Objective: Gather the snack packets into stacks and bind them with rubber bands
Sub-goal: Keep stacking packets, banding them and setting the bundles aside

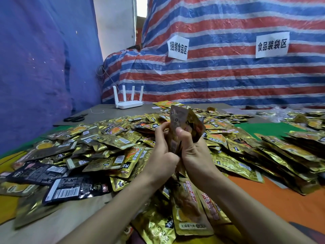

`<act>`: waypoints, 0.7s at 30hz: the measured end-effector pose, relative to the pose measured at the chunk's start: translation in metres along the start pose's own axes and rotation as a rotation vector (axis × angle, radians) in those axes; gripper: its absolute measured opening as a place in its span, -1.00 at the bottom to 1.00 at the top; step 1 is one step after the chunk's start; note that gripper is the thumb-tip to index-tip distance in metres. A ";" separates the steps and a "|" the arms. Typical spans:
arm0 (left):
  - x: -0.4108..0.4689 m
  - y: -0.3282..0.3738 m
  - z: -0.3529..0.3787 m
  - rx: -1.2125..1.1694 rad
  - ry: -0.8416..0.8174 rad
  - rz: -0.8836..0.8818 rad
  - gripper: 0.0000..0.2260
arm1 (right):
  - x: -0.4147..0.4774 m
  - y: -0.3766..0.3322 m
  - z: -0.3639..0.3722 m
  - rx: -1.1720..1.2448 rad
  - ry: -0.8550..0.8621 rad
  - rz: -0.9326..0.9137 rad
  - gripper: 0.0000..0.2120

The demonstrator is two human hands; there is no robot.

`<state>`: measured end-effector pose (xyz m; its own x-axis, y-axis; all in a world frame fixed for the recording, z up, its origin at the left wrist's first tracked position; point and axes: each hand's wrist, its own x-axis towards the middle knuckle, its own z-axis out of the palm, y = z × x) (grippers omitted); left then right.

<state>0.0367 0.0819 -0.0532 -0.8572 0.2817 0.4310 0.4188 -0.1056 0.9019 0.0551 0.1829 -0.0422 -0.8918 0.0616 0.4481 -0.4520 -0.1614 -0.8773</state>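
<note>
A stack of gold snack packets point(182, 120) stands upright in mid-air above the table, held between both hands. My left hand point(162, 152) grips its left side with fingers curled on the edge. My right hand point(192, 150) wraps around the right side, thumb across the front. A wide heap of loose gold packets point(109, 143) covers the table behind and beside the hands. Several dark blue packets point(70, 187) lie at the left front. No rubber band is visible on the stack.
A white router point(128, 103) and black scissors point(75, 118) sit at the table's far left. More gold packets point(290, 152) lie overlapped in a row on the right. Striped tarpaulin with two paper signs point(177, 48) hangs behind.
</note>
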 end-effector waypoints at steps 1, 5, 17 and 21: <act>0.000 0.000 0.001 -0.046 0.005 0.007 -0.23 | 0.001 -0.003 0.001 0.007 -0.006 -0.006 -0.75; 0.001 -0.004 0.000 -0.061 -0.022 -0.020 -0.20 | 0.002 -0.005 0.002 -0.005 -0.016 0.037 -0.75; -0.005 -0.017 -0.025 0.191 -0.200 -0.154 -0.21 | -0.003 0.012 -0.006 -0.140 -0.007 0.317 -0.79; 0.000 -0.004 -0.023 0.131 -0.038 -0.096 -0.20 | -0.003 0.005 -0.006 -0.004 0.014 0.276 -0.87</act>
<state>0.0285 0.0600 -0.0559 -0.8844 0.3203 0.3395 0.3730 0.0478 0.9266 0.0556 0.1883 -0.0490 -0.9813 0.0291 0.1901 -0.1923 -0.1705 -0.9664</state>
